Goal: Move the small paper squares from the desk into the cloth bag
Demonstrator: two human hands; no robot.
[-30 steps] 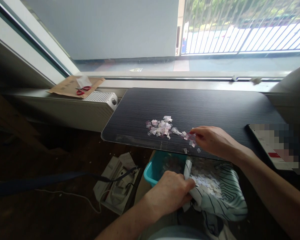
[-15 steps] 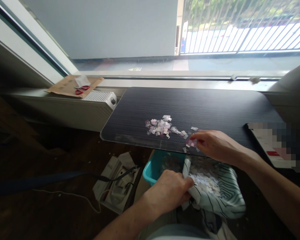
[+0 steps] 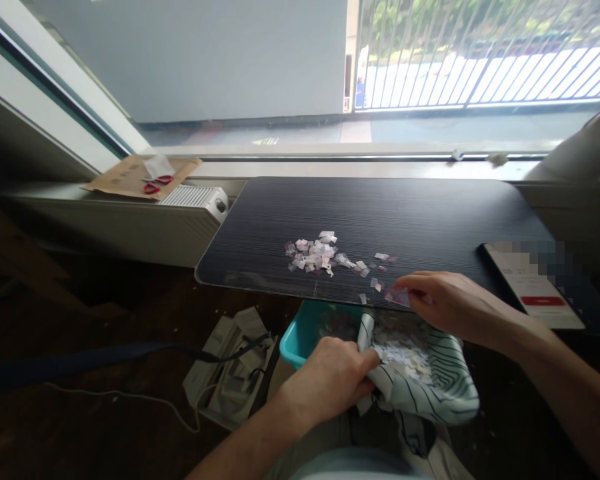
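My left hand is closed on the edge of a white cloth with dark lines. The cloth lines a container at the table's front, and many small pale scraps lie inside it. Just left of it, partly behind my left hand, is a turquoise basin with see-through bits in it. At the table's front edge my right hand has its fingers pinched on pinkish see-through scraps. A loose pile of pale and pinkish scraps lies on the dark table, with several strays trailing toward my right hand.
A phone with a lit screen lies at the table's right. Red-handled scissors rest on a brown envelope on the sill, beside a white radiator. On the floor, an open box stands near a dark strap and a cable.
My right hand has drawn slightly right along the table's front edge, pulling pinkish scraps away from the strays. The left hand keeps hold of the cloth. The whole view has shifted a little.
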